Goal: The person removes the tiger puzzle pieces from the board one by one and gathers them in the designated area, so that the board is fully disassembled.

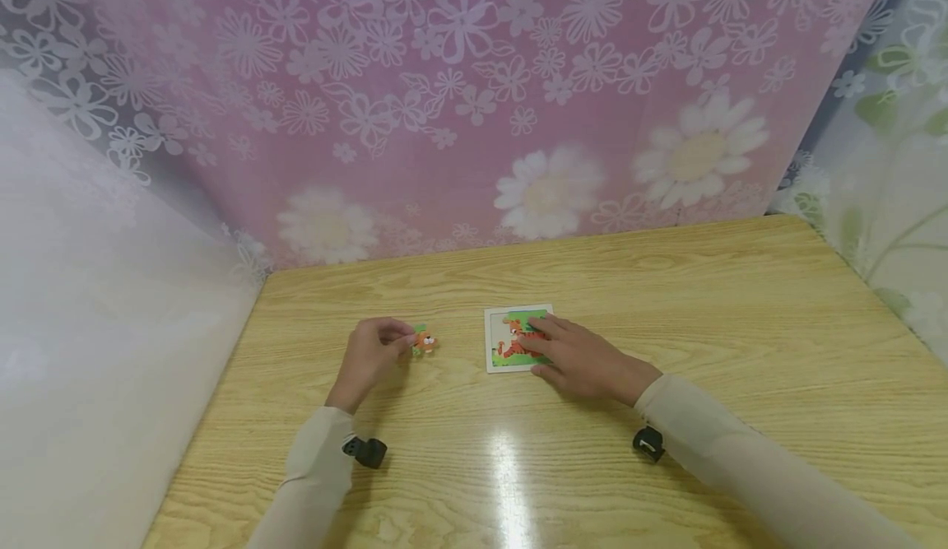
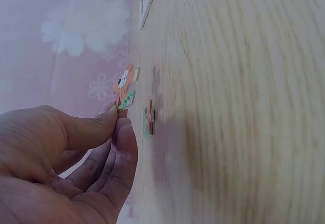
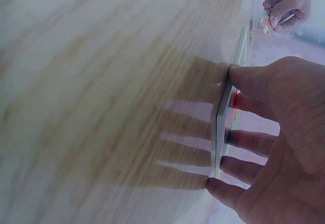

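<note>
Between thumb and fingertips, my left hand (image 1: 370, 360) pinches a jigsaw piece (image 2: 123, 84) printed with an orange animal face and some green. It is raised off the table in the left wrist view. A second small jigsaw piece (image 2: 149, 118) lies on the wood just below it. To the right is a square tiger puzzle board (image 1: 489, 353) with a white border, partly filled; a pale bare patch shows at its upper left. My right hand (image 1: 585, 360) rests on the board's right side with fingers spread, covering part of the picture.
The wooden table (image 1: 444, 467) extends around both hands. A pink flowered curtain (image 1: 415, 162) hangs along its back edge, with pale fabric (image 1: 96, 310) on the left and a leafy panel (image 1: 903, 228) on the right.
</note>
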Demonstrator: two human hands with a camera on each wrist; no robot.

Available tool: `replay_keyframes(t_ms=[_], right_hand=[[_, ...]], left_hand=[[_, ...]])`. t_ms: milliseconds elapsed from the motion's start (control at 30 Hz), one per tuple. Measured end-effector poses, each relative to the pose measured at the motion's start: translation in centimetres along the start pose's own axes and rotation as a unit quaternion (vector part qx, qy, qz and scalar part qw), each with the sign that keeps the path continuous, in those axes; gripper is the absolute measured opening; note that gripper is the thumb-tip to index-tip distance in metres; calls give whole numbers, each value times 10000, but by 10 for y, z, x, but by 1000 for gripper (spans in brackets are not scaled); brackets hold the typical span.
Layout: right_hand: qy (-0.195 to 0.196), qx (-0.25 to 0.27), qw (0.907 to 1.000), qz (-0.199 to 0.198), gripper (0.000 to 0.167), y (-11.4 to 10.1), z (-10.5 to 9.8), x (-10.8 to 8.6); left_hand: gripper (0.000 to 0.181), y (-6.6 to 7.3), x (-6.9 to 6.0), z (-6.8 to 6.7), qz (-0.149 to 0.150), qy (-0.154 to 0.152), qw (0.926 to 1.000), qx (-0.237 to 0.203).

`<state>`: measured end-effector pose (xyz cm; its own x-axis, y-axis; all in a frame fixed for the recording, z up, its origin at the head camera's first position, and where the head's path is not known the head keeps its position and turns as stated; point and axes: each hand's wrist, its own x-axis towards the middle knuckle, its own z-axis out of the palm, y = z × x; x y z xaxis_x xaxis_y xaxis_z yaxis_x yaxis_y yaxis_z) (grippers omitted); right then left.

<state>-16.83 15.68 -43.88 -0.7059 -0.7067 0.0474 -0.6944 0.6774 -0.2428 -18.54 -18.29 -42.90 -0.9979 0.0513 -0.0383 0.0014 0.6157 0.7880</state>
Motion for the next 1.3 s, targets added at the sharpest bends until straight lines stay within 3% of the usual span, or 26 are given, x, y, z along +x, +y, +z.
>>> replay_keyframes(t_ms=[600, 1300], right_hand=[[94, 20, 9999, -64, 48, -1, -1, -1], [50, 46, 10000, -44, 48, -1, 0, 0]], left_hand=[[8, -11, -3, -6, -309, -206, 9992, 111], [6, -15, 0, -3, -197, -290, 9988, 339]])
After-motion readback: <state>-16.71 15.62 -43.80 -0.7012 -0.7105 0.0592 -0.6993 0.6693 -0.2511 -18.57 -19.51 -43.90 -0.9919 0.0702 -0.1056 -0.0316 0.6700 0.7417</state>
